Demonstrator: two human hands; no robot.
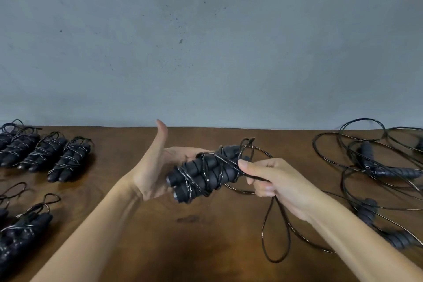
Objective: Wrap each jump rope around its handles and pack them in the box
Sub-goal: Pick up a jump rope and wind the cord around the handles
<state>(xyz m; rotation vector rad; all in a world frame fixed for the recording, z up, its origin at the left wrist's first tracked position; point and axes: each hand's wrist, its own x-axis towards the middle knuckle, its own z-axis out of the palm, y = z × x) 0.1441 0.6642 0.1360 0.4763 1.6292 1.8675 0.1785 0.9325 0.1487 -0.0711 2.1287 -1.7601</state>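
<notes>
On the table, wrapped bundles left; loose ropes right; fingers pinch cord.

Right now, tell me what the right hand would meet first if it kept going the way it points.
The right hand points left, so probably the handles that the left hand holds.

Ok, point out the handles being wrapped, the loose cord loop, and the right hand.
handles point(201, 174): head view, on the wrapped grips.
cord loop point(265, 231): head view, left strand of the hanging loop.
right hand point(274, 178): head view, back of the hand.
</notes>
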